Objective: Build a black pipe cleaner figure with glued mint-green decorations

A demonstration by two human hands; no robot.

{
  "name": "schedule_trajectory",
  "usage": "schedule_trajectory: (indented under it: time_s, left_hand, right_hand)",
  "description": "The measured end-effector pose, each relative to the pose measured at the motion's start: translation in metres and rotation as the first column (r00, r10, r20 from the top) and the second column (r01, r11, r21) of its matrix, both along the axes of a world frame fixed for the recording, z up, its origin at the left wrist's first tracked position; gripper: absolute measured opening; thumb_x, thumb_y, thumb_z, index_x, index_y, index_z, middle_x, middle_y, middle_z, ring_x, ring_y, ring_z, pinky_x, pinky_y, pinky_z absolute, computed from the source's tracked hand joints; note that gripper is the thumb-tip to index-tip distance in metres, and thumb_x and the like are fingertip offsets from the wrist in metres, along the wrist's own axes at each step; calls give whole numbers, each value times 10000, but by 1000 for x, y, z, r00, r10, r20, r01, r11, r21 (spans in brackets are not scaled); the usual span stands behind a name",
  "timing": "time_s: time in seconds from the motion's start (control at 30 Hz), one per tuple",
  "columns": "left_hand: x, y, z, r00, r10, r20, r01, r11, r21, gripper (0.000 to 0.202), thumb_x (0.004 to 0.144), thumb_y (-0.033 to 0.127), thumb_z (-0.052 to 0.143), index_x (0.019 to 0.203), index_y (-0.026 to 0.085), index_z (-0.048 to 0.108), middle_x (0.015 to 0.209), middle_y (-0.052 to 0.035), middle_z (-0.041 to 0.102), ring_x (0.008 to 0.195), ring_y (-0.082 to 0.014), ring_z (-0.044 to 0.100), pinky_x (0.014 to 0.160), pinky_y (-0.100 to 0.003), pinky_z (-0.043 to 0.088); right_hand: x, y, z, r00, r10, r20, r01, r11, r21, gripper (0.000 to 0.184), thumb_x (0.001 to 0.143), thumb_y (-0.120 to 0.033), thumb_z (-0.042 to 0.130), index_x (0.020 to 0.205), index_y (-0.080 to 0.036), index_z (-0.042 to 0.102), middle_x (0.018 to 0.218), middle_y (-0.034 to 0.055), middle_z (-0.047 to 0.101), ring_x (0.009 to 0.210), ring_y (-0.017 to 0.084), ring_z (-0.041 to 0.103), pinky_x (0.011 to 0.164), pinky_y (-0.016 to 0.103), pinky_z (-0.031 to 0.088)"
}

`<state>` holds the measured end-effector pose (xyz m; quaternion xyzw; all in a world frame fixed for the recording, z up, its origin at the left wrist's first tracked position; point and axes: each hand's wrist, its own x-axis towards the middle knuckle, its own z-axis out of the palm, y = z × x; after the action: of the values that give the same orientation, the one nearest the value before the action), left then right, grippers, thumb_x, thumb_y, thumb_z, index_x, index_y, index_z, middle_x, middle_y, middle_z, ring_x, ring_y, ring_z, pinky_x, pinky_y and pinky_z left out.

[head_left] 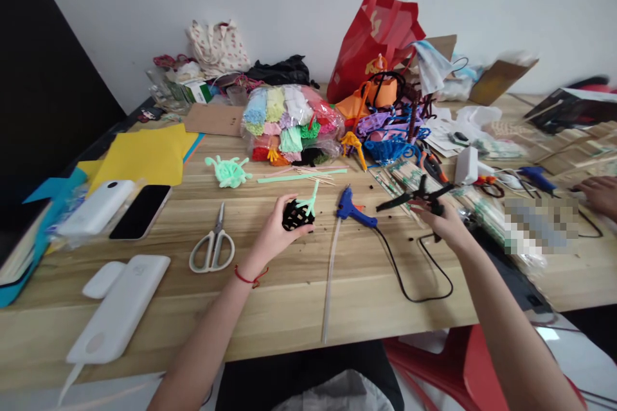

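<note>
My left hand [279, 231] is closed around a small black woven basket-like piece [293, 217], which looks made of pipe cleaners. A branched mint-green pipe cleaner [310, 203] stands up from its right side. Farther right, my right hand [446, 226] grips a black branched piece [418, 196] with several arms, apparently bent pipe cleaners, held above the table. Between my hands lies a blue glue gun [354, 207], a clear glue stick [330, 289] pointing from it toward the table's front edge. White-handled scissors [212, 250] rest left of my left hand.
A mint-green pipe-cleaner shape [228, 171] and a bag of coloured pipe cleaners [284, 122] lie farther back. At left are a phone [141, 212] and a white power bank [120, 308]. The glue gun's black cord [400, 286] loops at right. Another person's hand [598, 194] shows far right.
</note>
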<state>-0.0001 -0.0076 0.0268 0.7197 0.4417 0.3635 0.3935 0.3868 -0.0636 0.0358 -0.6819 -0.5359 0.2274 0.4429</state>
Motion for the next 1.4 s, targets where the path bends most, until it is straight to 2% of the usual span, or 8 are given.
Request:
schedule_trajectory:
  time_s: [0.07, 0.17, 0.47, 0.73, 0.93, 1.1, 1.23, 1.4]
  left_hand:
    - [0, -1, 2, 999, -10, 39, 12, 998, -56, 667, 707, 453, 740, 1250, 241, 416, 1200, -70, 579, 1096, -226, 576, 963, -383, 454]
    - [0, 0, 4, 995, -14, 104, 28, 991, -134, 644, 707, 455, 737, 1232, 234, 436, 1194, -66, 582, 1097, -225, 573, 960, -368, 451]
    - [-8, 7, 3, 953, 35, 301, 88, 919, -385, 624, 695, 514, 710, 1196, 205, 503, 1202, -81, 588, 1178, -272, 521, 1030, -397, 379]
    - [-11, 11, 0, 912, 114, 395, 63, 911, -407, 655, 655, 495, 752, 1194, 202, 522, 1200, -81, 606, 1178, -279, 523, 1021, -391, 384]
    - [-13, 13, -3, 902, 111, 417, 77, 910, -408, 646, 676, 500, 733, 1193, 185, 508, 1201, -104, 610, 1128, -274, 565, 950, -379, 443]
    - [-10, 9, 5, 966, 80, 246, -31, 980, -196, 626, 700, 473, 722, 1216, 224, 470, 1215, -74, 590, 1116, -234, 574, 967, -366, 453]
    - [-9, 5, 7, 978, 189, 83, -199, 970, 137, 725, 693, 442, 752, 1288, 239, 392, 1313, -102, 512, 1179, -232, 539, 1009, -369, 432]
    - [-10, 4, 3, 963, 264, -44, -230, 900, 369, 816, 689, 470, 754, 1344, 215, 339, 1247, -127, 556, 1139, -250, 572, 969, -386, 463]
  right_hand:
    - [-19, -3, 4, 895, 64, -442, -26, 996, 91, 441, 577, -185, 596, 1015, -236, 593, 1112, 72, 671, 1043, 313, 639, 927, 544, 473]
    - [-52, -4, 13, 622, 244, -744, -165, 970, 180, 525, 550, -168, 528, 1066, -232, 598, 1230, 96, 630, 1200, 323, 557, 1054, 619, 343]
    - [-138, 30, 39, 216, 350, -912, -12, 935, 356, 782, 423, -102, 409, 1172, -264, 570, 1251, 21, 616, 1299, 279, 467, 1114, 633, 268]
    - [-184, 54, 23, -193, 313, -930, -104, 936, 337, 608, 611, -204, 478, 1208, -93, 486, 1346, 169, 516, 1349, 287, 394, 1142, 571, 260]
    - [-180, 51, 19, 19, 391, -920, -66, 919, 389, 611, 752, -510, 511, 1229, -131, 473, 1269, 162, 539, 1324, 274, 418, 1145, 537, 276]
    - [-172, 50, 10, 498, 383, -778, -161, 922, 351, 462, 723, -564, 465, 1030, -224, 529, 951, 96, 582, 1072, 308, 573, 986, 578, 433]
    - [-165, 46, 1, 929, 279, -245, -215, 941, 260, 361, 648, -330, 554, 991, -239, 486, 879, 43, 536, 900, 262, 572, 853, 490, 484]
    - [-173, 39, -7, 907, 227, 355, -283, 952, 114, 505, 619, -257, 568, 1100, -180, 437, 971, 103, 535, 926, 299, 524, 832, 471, 450]
